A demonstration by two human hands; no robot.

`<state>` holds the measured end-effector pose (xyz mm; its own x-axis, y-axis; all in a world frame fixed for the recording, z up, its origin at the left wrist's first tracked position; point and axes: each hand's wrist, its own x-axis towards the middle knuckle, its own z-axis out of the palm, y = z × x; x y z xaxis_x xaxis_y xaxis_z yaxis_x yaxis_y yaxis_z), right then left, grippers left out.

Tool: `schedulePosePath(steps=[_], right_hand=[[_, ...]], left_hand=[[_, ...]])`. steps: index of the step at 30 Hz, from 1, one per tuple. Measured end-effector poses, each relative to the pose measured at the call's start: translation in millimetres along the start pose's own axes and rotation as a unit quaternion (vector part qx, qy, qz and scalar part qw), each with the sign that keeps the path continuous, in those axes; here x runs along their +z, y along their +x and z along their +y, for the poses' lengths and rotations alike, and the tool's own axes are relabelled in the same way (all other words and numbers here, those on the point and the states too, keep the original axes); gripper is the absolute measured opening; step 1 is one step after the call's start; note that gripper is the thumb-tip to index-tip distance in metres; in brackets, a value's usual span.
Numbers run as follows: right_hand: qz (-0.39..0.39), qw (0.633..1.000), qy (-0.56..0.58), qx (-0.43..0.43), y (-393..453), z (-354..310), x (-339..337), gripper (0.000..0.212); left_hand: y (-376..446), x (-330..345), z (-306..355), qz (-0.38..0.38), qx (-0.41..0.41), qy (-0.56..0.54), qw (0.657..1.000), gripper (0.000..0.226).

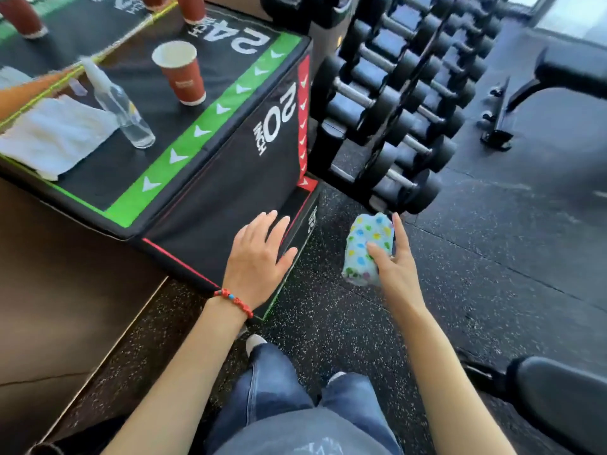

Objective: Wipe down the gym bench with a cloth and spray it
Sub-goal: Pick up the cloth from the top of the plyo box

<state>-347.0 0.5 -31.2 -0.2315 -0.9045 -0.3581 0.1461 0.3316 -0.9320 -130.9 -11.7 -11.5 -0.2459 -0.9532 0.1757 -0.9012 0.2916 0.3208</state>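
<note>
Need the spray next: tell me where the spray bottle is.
In the head view, upper left: the clear spray bottle lies tilted on the black plyo box, between the white towel and red paper cup.

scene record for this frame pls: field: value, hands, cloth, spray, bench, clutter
left hand: open, fingers spread, empty, in front of the black plyo box; contact unclear
right hand: gripping the spotted cloth, bunched, held above the floor
spray bottle: clear, standing on top of the box, untouched
white towel: on the box top, beside the bottle
red paper cup: upright on the box top
bench: black, far right, out of reach of both hands
dumbbell rack: between box and bench
task state: cloth in hand, spray not yet picked up
</note>
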Motion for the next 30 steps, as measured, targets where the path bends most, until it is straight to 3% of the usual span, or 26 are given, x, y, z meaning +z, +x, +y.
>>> schedulePosePath(steps=[5,18,30], right_hand=[[0.065,0.998,-0.002,0.013,-22,21,-83,0.047],[0.275,0.958,0.077,-0.021,-75,59,-214,0.050],[0.538,0.831,0.142,-0.005,-123,87,-267,0.048]], left_hand=[[-7,41,73,-0.050,0.067,-0.015,0.996,0.048],[33,116,192,-0.158,0.259,-0.027,0.952,0.050],[79,181,291,-0.251,0.465,-0.037,0.848,0.051]])
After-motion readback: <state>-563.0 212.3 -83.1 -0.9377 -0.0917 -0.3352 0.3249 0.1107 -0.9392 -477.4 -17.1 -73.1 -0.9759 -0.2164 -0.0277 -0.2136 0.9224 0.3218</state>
